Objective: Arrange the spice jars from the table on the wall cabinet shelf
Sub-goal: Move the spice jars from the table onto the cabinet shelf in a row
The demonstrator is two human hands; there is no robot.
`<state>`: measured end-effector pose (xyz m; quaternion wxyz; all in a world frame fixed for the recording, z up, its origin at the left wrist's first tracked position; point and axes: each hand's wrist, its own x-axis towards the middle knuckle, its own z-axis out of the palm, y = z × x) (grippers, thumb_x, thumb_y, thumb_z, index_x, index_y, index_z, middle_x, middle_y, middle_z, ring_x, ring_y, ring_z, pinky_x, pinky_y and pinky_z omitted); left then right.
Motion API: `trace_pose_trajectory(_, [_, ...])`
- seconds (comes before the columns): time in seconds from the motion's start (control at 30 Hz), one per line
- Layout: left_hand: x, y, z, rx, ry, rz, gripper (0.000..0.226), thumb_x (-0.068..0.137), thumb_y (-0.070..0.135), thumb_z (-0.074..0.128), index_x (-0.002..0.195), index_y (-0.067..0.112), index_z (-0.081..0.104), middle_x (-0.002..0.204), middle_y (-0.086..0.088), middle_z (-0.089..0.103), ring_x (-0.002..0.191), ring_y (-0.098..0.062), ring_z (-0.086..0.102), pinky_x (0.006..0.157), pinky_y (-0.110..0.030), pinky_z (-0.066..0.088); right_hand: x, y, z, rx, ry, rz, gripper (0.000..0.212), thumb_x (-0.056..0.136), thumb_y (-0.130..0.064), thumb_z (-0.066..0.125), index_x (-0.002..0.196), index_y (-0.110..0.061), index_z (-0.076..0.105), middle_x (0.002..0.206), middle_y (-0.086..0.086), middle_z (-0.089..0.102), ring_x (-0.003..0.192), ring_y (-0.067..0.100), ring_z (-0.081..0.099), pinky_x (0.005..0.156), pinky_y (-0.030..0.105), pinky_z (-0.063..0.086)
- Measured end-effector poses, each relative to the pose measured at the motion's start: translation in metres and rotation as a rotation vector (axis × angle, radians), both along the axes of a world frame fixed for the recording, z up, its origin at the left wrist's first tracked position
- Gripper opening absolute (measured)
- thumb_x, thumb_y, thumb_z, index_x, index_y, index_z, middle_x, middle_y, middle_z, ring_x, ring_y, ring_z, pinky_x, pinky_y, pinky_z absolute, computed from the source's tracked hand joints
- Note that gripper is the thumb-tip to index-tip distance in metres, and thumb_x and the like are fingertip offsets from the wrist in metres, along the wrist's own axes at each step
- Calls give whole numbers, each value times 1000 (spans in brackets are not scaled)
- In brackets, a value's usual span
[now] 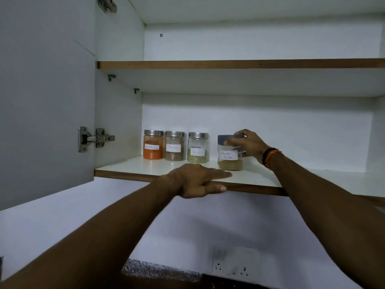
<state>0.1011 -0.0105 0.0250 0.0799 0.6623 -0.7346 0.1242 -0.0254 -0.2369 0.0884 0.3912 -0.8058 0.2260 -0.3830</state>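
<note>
Both bare forearms reach up and forward. The left hand (198, 180) lies palm down, fingers straight and pointing right, thumb tucked beneath. The right hand (248, 143) sits higher, fingers curled in a grip from above, its wrist wearing 2 bands (269, 156).

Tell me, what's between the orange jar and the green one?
One jar of brownish spice with a steel lid stands between the orange jar and the green jar, seen in the head view.
</note>
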Motion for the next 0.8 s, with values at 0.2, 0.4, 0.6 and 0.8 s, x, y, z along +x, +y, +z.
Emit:
trace_pose_trajectory(0.2, [3, -5, 3, 64, 6, 4, 60, 96, 69, 30, 153, 49, 21, 160, 7, 34, 138, -23, 46, 115, -43, 32, 26, -20, 1, 18, 57, 19, 61, 69, -39, 86, 118, -15, 61, 116, 9, 68, 107, 27, 66, 87, 43, 57])
trace_pose_trajectory(0.4, [5, -8, 6, 114, 22, -12, 61, 98, 67, 30, 154, 47, 19, 162, 9, 30, 144, -22, 38, 117, -41, 25, 32, -23, 4, -91, 127, -79, 70, 83, -34, 81, 143, -13, 52, 133, 8, 57, 124, 32, 54, 92, 43, 54])
trace_pose_trajectory(0.6, [5, -10, 5, 105, 15, -22, 61, 98, 65, 30, 155, 44, 20, 162, 8, 31, 145, -22, 37, 118, -43, 26, 31, -27, 0, -206, 118, -69, 46, 88, -27, 77, 130, -12, 63, 125, 11, 65, 115, 32, 61, 84, 37, 57])
trace_pose_trajectory(0.8, [3, -8, 6, 111, -4, -12, 60, 99, 63, 30, 156, 44, 18, 163, 6, 29, 146, -24, 36, 120, -48, 26, 35, -29, 3, -203, 134, -35, 41, 91, -21, 73, 130, -12, 63, 127, 12, 65, 119, 34, 59, 99, 49, 55])
